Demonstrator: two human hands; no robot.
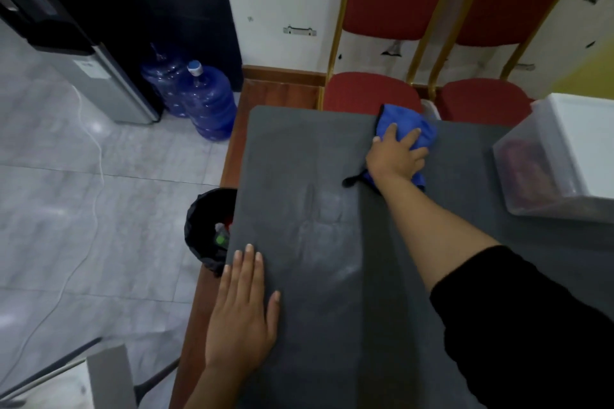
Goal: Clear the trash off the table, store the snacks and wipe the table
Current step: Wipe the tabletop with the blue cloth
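A grey mat covers the wooden table. My right hand presses flat on a blue cloth near the mat's far edge, fingers spread over it. My left hand lies flat and open on the mat's near left edge, holding nothing. A clear plastic storage box with a white lid stands at the table's right side; something reddish shows through its wall. A bin with a black liner stands on the floor at the table's left, with trash inside.
Two red chairs with gold frames stand against the table's far side. Two blue water jugs and a water dispenser sit on the tiled floor at the left. A grey chair is at the near left.
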